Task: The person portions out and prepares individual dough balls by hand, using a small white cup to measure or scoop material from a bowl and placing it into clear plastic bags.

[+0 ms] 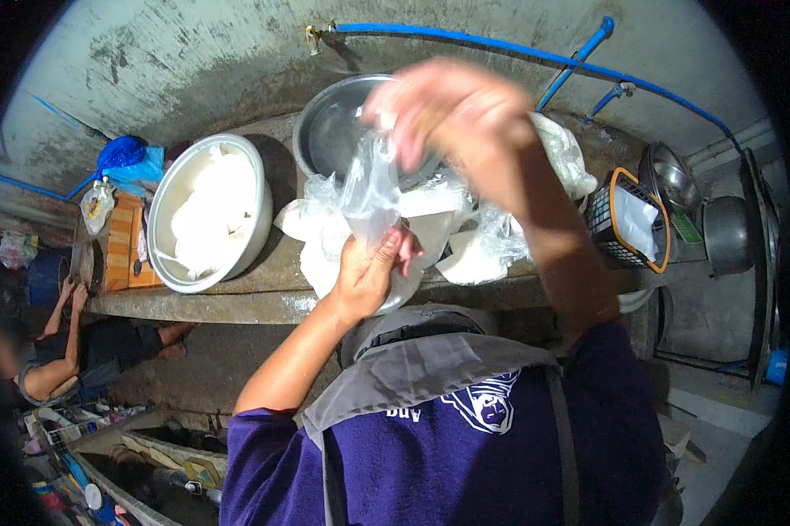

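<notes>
My left hand (362, 273) is closed around the gathered neck of a clear plastic bag (372, 187), whose loose upper part stands up above the fist. Motion blurs my right hand (460, 112), which is raised at the bag's top end; whether its fingers grip the plastic is unclear. Below the hands, several clear bags with white contents rest on the concrete counter (230, 306). One white-filled bag (477, 260) lies to the right, partly under my right forearm. Behind the hands sits a grey metal basin (329, 125), partly hidden by the bag and my right hand.
A large white tub (263, 217) with white contents stands at left. At right are a black basket with an orange rim (664, 246) and a metal pot (730, 233). A blue pipe (447, 34) crosses the wall. Another person (53, 375) is at the far left.
</notes>
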Demonstrator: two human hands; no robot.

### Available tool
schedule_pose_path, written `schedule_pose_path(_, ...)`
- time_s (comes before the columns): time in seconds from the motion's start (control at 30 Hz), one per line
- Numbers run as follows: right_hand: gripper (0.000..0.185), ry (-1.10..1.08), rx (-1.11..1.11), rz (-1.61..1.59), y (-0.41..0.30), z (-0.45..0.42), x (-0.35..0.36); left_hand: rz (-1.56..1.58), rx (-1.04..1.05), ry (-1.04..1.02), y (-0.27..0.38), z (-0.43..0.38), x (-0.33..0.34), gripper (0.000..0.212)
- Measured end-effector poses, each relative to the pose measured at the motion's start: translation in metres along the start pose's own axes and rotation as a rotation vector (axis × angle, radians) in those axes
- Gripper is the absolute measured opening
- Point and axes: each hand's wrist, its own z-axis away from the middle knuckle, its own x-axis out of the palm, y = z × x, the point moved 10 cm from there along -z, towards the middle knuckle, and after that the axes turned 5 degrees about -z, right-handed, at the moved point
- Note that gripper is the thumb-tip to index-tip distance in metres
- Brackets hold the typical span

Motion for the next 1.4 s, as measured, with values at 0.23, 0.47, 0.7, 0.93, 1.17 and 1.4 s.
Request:
schedule_pose_path(0.23, 0.031, -0.166, 0.657, 0.116, 0.093, 0.059, 0.011, -0.065, -0.200, -0.092, -0.009, 0.007, 0.017, 0.038)
schedule_pose_path(0.47, 0.041, 0.183, 0.425, -0.312, 0.083, 0.075, -0.029, -0.023, -0.366, -0.075, -0.017, 0.009, 0.018, 0.037)
schedule_pose_path(0.7, 0.040, 0.607, 0.134, 0.001, 0.031, 0.079, -0.117, -0.034, -0.425, -0.188, -0.027, 0.016, 0.021, 0.034)
schedule_pose_path(0.93, 0.016, -0.379, 0.555, 0.391, 0.120, 0.110, 0.006, -0.482, -0.414, -0.411, -0.013, 0.002, 0.011, 0.009)
schedule_pose_path(1.17, 0.014, 0.197, 0.755, -1.260, 0.155, 0.142, 0.013, -1.191, 0.220, -0.243, 0.005, -0.059, 0.016, 0.017)
schedule_pose_path(1.4, 0.009, -0.228, 0.031, -1.572, 0.044, 0.109, 0.044, -0.832, 0.550, -0.340, 0.136, -0.082, 0.099, 0.014)
